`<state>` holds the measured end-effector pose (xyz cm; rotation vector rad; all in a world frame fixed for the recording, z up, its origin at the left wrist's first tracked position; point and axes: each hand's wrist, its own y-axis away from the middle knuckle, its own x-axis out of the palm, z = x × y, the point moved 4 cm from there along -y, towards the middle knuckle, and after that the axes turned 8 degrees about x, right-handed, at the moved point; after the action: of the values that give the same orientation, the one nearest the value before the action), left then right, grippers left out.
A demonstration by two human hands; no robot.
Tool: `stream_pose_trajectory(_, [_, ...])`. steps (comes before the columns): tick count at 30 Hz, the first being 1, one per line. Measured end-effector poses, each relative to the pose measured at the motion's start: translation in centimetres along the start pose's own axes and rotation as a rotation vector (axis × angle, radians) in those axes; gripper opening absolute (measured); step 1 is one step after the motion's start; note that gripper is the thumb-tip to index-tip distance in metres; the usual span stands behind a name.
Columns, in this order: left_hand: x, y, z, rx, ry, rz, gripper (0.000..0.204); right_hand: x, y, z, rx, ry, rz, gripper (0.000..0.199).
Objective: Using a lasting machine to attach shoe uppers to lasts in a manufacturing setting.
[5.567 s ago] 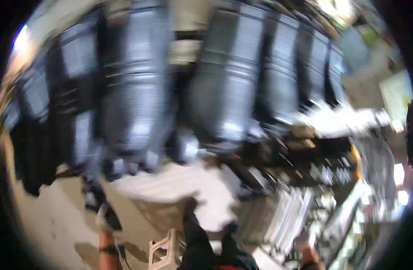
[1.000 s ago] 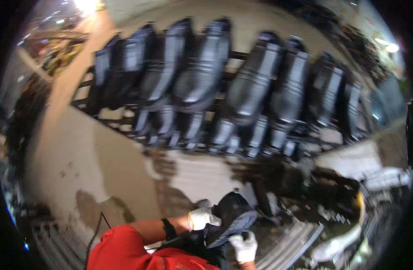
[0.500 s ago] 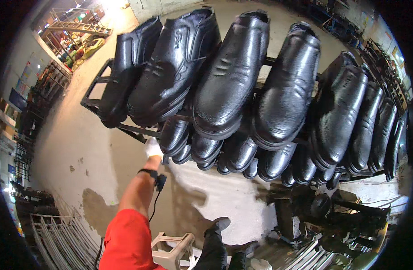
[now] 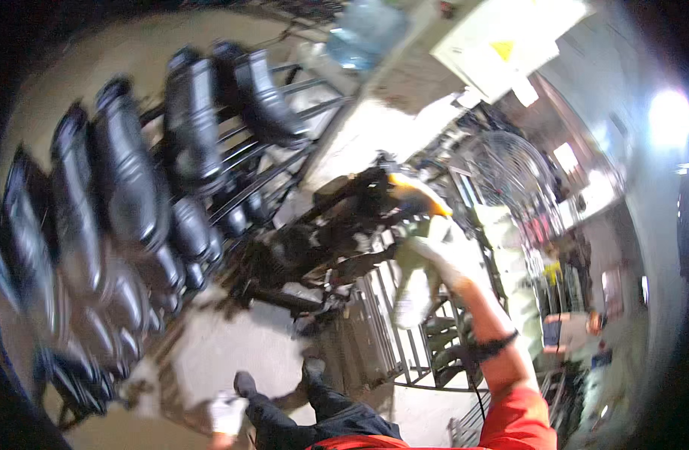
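My right hand [image 4: 451, 259], in a white glove with a dark strap further up the forearm, reaches out at the centre right. An olive-green, pale-ended object [image 4: 413, 296] overlaps the fingers or lies just behind them. Blur hides whether I grip it. Beyond the fingertips is a yellow-orange piece [image 4: 419, 193] on a dark machine [image 4: 307, 240]. My left hand [image 4: 228, 412], also white-gloved, hangs low beside my legs, apart from the shoes, its fingers smeared. Black leather shoes [image 4: 130, 172] stand on a rack [image 4: 296, 112] at the left.
A metal rack [image 4: 389, 315] with dark shoes stands below my right hand. A large caged fan [image 4: 506, 169] is behind it. A pale box with a yellow triangle [image 4: 502, 49] and a blue water bottle [image 4: 367, 34] are at the far side.
My view has swung right, so the shoe rack now lies at the left. My left hand has left the rack's edge and hangs low. My right arm has come into view, stretched out.
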<state>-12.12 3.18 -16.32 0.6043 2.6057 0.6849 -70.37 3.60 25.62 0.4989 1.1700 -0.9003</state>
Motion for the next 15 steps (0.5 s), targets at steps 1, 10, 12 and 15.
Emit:
stream_pose_trajectory(1, [5.2,-1.2,-4.0,0.298,-0.241,0.154,0.040,0.1,-0.7,1.5,0.153,-0.141,-0.070,0.075])
stream_pose_trajectory(10, [33.3,10.6,-40.9,-0.248,1.144,1.285,0.068,-5.7,2.0,-10.6,0.155,-1.511,0.367,0.089])
stream_pose_trajectory(12, [38.8,7.8,-36.2,-0.324,1.159,1.279,0.066,-0.2,3.3,-15.6,0.221,-1.768,0.312,0.086])
stream_pose_trajectory(15, [43.7,4.0,-36.1,-0.094,0.756,0.752,0.045,9.3,9.9,-26.4,0.415,-1.456,0.501,0.059])
